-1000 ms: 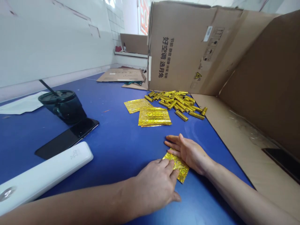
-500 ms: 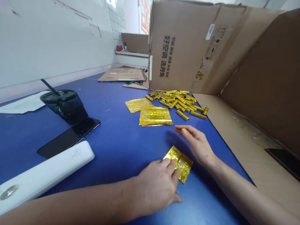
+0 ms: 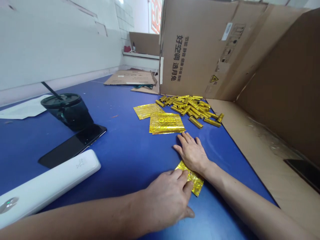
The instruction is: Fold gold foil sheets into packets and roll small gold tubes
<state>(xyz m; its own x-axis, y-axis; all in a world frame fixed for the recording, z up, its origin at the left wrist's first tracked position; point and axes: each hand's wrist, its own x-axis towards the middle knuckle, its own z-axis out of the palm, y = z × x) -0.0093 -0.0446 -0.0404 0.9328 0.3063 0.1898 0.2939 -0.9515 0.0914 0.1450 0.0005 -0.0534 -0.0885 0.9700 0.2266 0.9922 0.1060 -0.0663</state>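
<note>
A folded sheet of gold foil paper (image 3: 195, 186) lies on the blue table, partly covered by both hands. My left hand (image 3: 166, 198) presses its fingertips onto the paper's near left part. Its fingers are slightly bent and side by side, with the thumb standing apart. Palm down, my right hand (image 3: 192, 151) rests over the paper's far edge, fingers spread and reaching past it onto the table. Just beyond the right fingertips is a stack of flat gold foil sheets (image 3: 167, 123), with another gold sheet (image 3: 147, 111) behind it.
Several rolled gold foil tubes (image 3: 191, 108) lie heaped by a large cardboard box (image 3: 197, 50). On the left are a dark cup with a straw (image 3: 71, 113), a black phone (image 3: 75, 145) and a long white device (image 3: 50, 186). Flat cardboard (image 3: 130, 78) lies at the back.
My right hand has come down and leftward from above the table, now flat over the far part of the folded foil. My left hand has stayed in place.
</note>
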